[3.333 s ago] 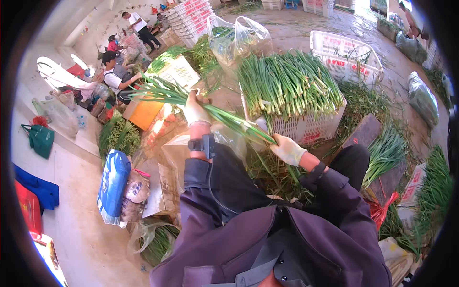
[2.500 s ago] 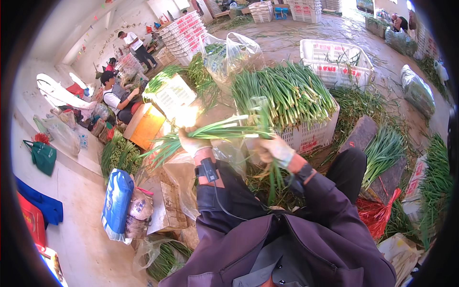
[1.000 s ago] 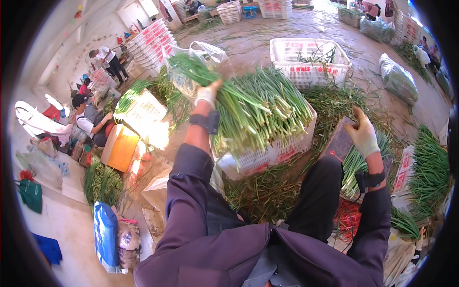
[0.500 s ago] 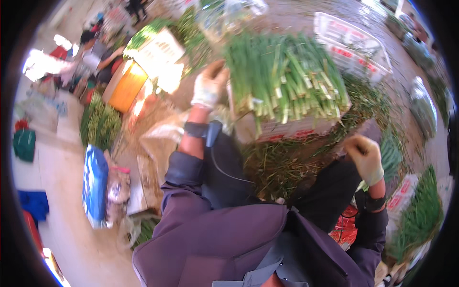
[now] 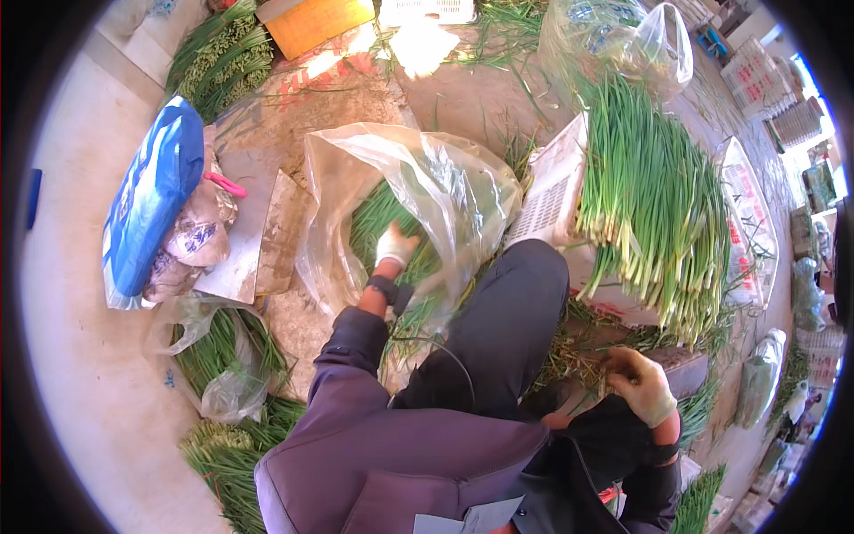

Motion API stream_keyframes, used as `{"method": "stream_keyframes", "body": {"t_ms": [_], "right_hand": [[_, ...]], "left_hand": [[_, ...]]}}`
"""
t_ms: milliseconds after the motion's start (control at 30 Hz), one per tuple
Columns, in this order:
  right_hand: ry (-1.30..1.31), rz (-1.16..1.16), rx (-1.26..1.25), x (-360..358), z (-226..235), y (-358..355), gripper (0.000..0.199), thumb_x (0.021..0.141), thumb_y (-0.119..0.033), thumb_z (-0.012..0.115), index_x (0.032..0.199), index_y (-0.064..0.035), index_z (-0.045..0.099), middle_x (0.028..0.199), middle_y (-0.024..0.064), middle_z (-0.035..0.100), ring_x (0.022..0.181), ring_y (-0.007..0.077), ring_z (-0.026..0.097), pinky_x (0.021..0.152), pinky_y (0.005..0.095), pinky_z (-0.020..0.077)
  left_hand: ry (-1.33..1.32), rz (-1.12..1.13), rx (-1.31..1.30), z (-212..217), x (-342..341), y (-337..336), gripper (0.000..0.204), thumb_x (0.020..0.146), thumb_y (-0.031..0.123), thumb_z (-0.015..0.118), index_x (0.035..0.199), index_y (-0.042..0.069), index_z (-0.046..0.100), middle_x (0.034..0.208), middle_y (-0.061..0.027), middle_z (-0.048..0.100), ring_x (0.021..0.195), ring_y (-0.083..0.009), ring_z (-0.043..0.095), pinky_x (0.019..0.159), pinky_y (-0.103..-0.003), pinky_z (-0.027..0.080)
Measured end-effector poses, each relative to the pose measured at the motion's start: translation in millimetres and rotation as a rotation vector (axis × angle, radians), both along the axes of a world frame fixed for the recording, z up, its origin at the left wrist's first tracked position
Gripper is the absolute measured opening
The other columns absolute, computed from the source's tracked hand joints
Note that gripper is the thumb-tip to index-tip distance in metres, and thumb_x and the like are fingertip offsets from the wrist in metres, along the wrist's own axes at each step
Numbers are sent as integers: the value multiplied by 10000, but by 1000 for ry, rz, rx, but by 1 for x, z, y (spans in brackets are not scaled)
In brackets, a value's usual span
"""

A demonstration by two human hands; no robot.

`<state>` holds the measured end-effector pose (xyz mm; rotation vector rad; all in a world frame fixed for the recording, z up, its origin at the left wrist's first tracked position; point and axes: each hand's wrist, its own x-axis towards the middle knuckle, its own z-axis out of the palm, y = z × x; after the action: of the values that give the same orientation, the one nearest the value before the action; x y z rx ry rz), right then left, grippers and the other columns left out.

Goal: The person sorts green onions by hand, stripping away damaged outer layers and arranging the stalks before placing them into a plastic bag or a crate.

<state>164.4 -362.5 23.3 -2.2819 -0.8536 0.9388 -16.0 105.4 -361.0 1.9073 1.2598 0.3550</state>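
Observation:
My left hand (image 5: 396, 246), in a whitish glove, reaches into the mouth of a large clear plastic bag (image 5: 356, 147). It rests at the green chives (image 5: 378, 209) lying inside, thumb apart from the fingers, with no bundle gripped. My right hand (image 5: 642, 387), gloved too, hovers by my right knee above dry trimmings (image 5: 574, 351). Its fingers are curled in toward the thumb; whatever may be between them is too small to make out. Between and beyond my hands, a thick heap of long chives (image 5: 654, 191) lies across a white crate (image 5: 547, 191), pale stem ends toward me.
At left a blue bag (image 5: 160, 200) lies against a wrapped bundle (image 5: 200, 236). Below it sits a smaller plastic bag of greens (image 5: 227, 356). An orange box (image 5: 316, 25) and piled greens (image 5: 222, 58) stand at the far left. Another white crate (image 5: 747, 222) is beyond the heap.
The view has turned left and down, bringing the clear bag into the middle. My left hand has moved from beside the chive heap into the bag. My right hand stays by my knee, fingers curled.

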Motion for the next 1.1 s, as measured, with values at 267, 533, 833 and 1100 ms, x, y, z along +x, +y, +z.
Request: {"method": "stream_keyframes", "body": {"t_ms": [267, 533, 833, 1100], "right_hand": [[25, -61, -98, 0, -5, 28, 411, 866, -48, 744, 1268, -25, 661, 1041, 76, 753, 923, 165, 702, 829, 312, 551], [67, -144, -110, 4, -21, 28, 390, 858, -37, 742, 1238, 2, 666, 1015, 98, 750, 919, 178, 705, 824, 309, 550], [84, -163, -135, 17, -35, 24, 376, 866, -31, 737, 1233, 8, 667, 1028, 118, 753, 928, 188, 722, 831, 326, 563], [142, -209, -143, 9, -35, 5, 365, 880, -11, 720, 1240, 10, 661, 1043, 120, 756, 932, 194, 725, 832, 316, 568]], "left_hand": [[-920, -406, -797, 88, 183, 30, 260, 837, 90, 651, 1080, 8, 693, 989, -72, 710, 904, -214, 667, 812, -334, 535], [-38, -23, 32, 10, 124, 46, 855, 716, 231, 814, 1450, 7, 438, 1383, -218, 551, 1313, -337, 524, 1088, -428, 450], [683, -256, 186, -12, 111, 85, 1376, 534, 628, 911, 1567, -1, 254, 1487, -191, 442, 1379, -391, 436, 1156, -505, 353], [527, -250, 216, -20, 111, 100, 688, 732, 368, 819, 1294, 37, 602, 1146, -192, 717, 1063, -338, 705, 939, -416, 560]]}}
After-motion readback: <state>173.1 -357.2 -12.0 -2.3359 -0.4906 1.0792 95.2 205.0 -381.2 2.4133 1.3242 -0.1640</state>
